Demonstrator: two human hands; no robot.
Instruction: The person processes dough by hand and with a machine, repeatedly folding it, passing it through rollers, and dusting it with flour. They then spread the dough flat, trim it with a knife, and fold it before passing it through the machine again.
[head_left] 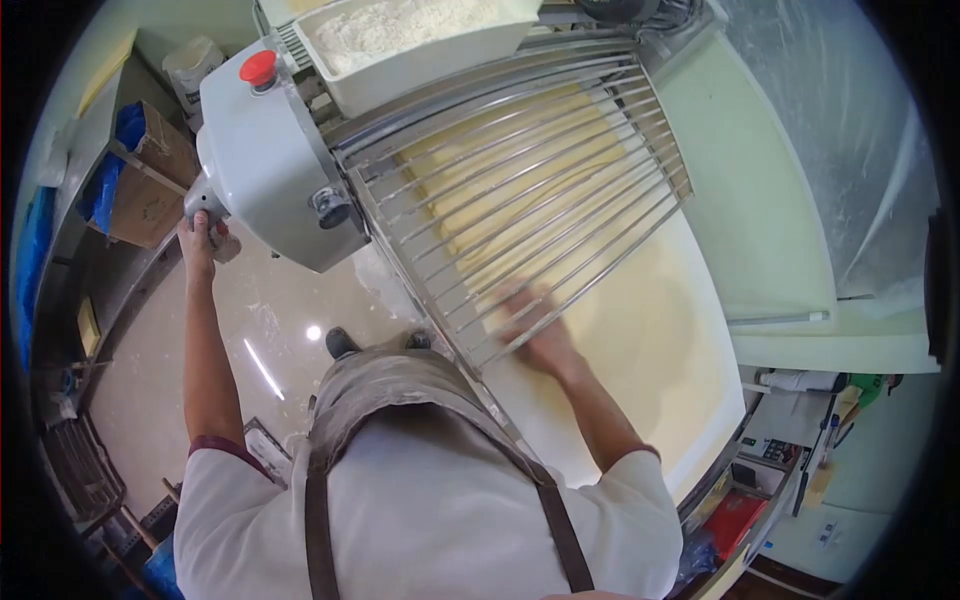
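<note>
At the left, my left hand (197, 240) is wrapped round a grey handle (203, 200) on the side of a white machine housing (265, 150). A wide, pale yellow sheet of dough (640, 330) lies on the machine's white bed, partly beneath a metal bar guard (520, 200). My right hand (535, 325) is over the dough near the guard's lower edge, blurred by motion. Bars cross in front of it, and its fingers cannot be made out clearly.
A white tray of flour (400, 35) rests on top of the machine. A red button (257, 68) is on the housing. Cardboard box (155, 175) and blue plastic sit on a shelf at the left. An open drawer with a red item (735, 525) is at lower right.
</note>
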